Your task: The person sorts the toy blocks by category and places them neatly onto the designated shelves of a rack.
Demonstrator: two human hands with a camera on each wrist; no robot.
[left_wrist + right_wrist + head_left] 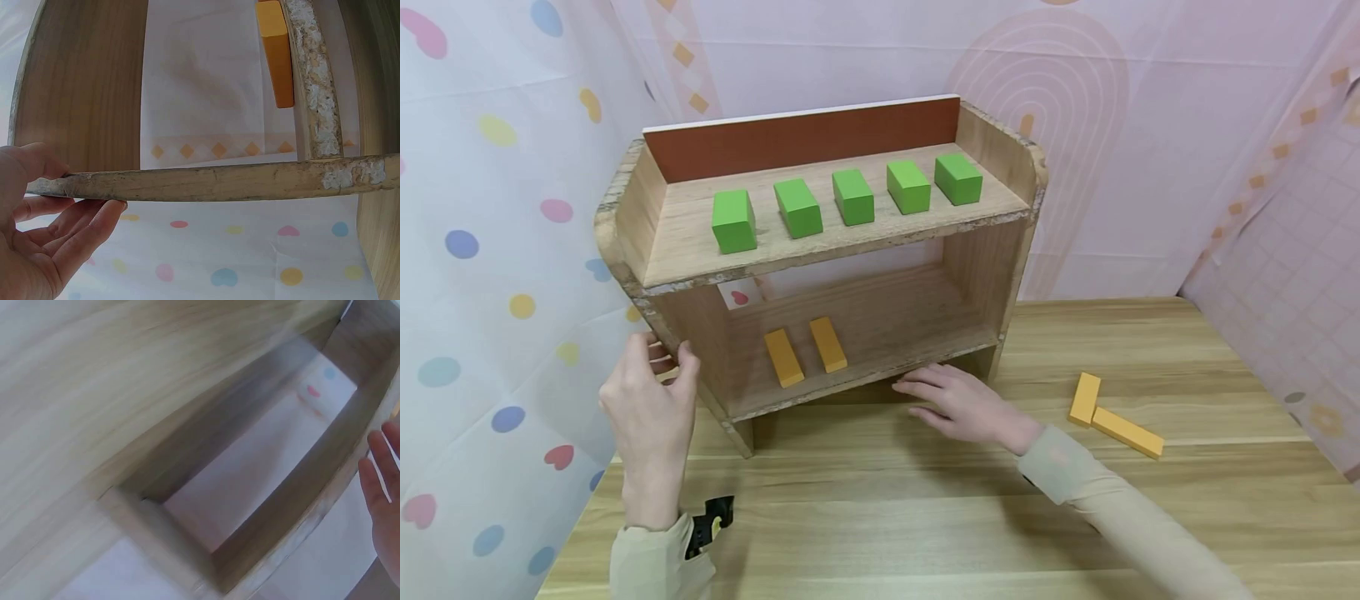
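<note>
Pale wood makes up the two-tiered shelf unit (977,283), which stands on the wood-grained worktop (880,517), its edges rough and chipped. The left hand (651,400) grasps the front edge of its left side panel (709,325), thumb on one side and fingers on the other, as the left wrist view shows. The right hand (958,404) is released: its fingers stretch out, slightly spread, beside the front edge of the lower board (910,321); whether they touch that edge I cannot tell, and the right wrist view is blurred.

On the upper board (685,242), five green blocks (853,197) sit in a row, each apart from the next, in front of a reddish-brown back strip (812,137) with a white top edge. On the left half of the lower board lie two orange blocks (829,345), roughly parallel, with a gap between them. Right of the unit, well apart from it, two more orange bars (1127,432) lie on the worktop, set at an angle, their near ends meeting or almost so.

Both arms wear beige sleeves (658,562), and a black fitting (707,525) shows at the left wrist. Spotted white cloth (512,350) hangs at the left, and pink patterned cloth (1172,167) hangs behind.
</note>
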